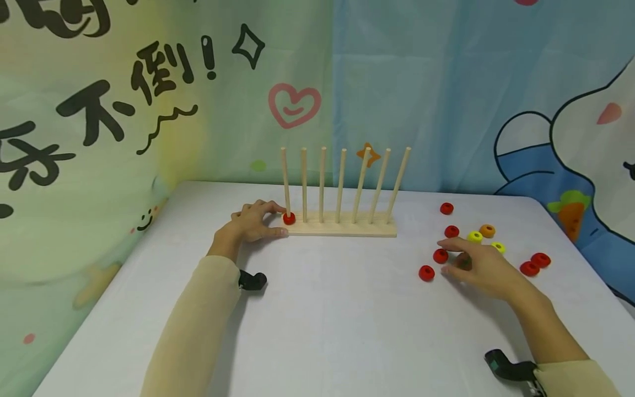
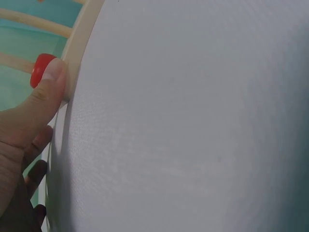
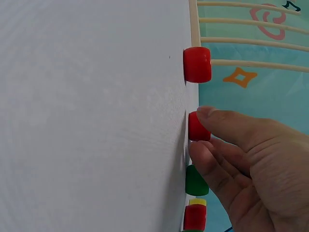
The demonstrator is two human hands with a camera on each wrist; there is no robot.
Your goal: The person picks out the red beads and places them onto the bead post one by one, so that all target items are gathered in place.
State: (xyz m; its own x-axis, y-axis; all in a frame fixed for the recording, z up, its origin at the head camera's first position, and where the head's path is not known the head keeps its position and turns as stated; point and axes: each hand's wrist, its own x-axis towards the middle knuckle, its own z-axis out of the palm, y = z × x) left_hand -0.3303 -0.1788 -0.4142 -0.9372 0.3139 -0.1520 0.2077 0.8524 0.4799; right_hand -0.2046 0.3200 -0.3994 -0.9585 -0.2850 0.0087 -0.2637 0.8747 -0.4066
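A wooden peg rack with several upright rods stands toward the back of the table. One red bead sits at the foot of its leftmost rod. My left hand grips the rack's left end, thumb along the front edge and index finger behind, beside that bead. In the left wrist view the thumb overlaps the red bead. On the right, my right hand is spread low over the table, its thumb and index finger parted on either side of a red bead. Beneath its palm a dark green bead is partly hidden.
Around the right hand lie more beads: a red bead nearer the rack, yellow beads, an orange bead and a red pair farther right. A printed cloth hangs behind the white table.
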